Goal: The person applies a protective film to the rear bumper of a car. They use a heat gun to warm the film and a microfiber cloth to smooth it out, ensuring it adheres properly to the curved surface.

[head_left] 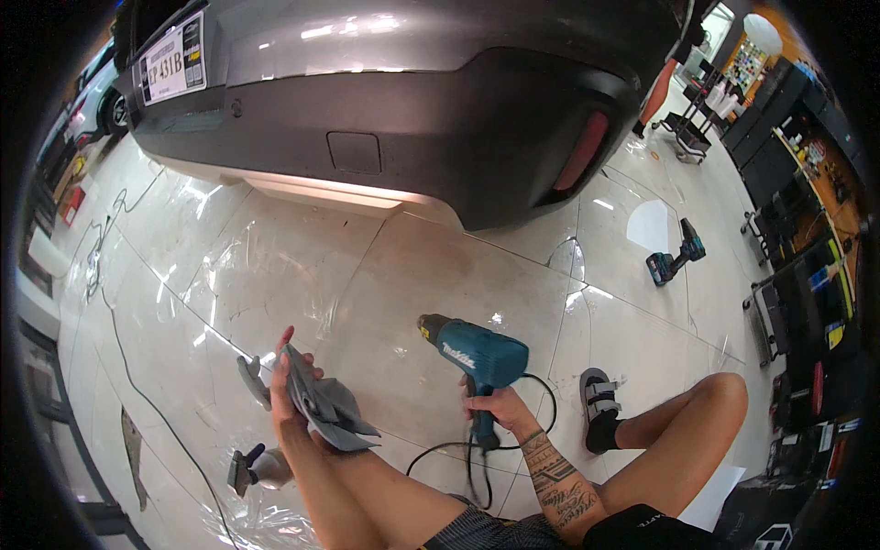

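Observation:
My right hand (500,406) grips the handle of a teal heat gun (490,353). Its dark nozzle points left and slightly up, toward the floor below the car's bumper. A black cord loops down from the handle. In my left hand (282,390) is a folded grey cloth (335,408), its loose end hanging over my left knee. The fingers of that hand are partly hidden behind the cloth. Ahead of both hands is the dark grey rear bumper (284,124) of a car, with a red reflector (582,153) at its right corner. Neither hand touches the bumper.
A spray bottle (271,467) stands by my left leg. On the tiled floor at right lie a teal cordless drill (674,257) and a white sheet (647,225). A cord (151,403) runs along the left. Wheeled carts (765,316) and a workbench line the right side.

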Tool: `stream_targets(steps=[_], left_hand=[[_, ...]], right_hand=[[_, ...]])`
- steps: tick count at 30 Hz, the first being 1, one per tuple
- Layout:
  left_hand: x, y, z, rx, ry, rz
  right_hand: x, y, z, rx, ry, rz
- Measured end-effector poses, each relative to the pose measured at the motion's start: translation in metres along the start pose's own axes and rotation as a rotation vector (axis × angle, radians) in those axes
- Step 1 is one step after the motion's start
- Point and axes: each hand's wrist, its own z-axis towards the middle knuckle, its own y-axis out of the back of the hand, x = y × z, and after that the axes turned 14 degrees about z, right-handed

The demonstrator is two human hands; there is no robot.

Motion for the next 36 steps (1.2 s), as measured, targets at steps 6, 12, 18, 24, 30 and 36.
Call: stream_targets(steps=[6, 12, 18, 24, 30, 36], left_hand=[[0.024, -0.023, 0.018, -0.067, 0.135, 0.155], [0.034, -0.019, 0.023, 0.073, 0.070, 0.109], [0.029, -0.041, 0.018, -0.101, 0.089, 0.247], [0.046, -0.098, 0.024, -0.044, 0.144, 0.356], [0.012, -0.207, -0.015, -0.365, 0.109, 0.419], [-0.010, -0.198, -0.025, -0.411, 0.108, 0.677]], right_hand=[[-0.044, 0.057, 0.019, -0.304, 0.385, -1.055], [-0.061, 0.114, 0.056, -0.526, 0.158, -1.266], [0.049, 0.255, 0.120, -0.462, 0.797, -1.336], [0.331, 0.547, 0.038, -1.687, 0.744, -1.168], [0.410, 0.655, 0.011, -1.491, 0.360, -1.407], [0.439, 0.730, 0.016, -1.421, 0.327, -1.461]])
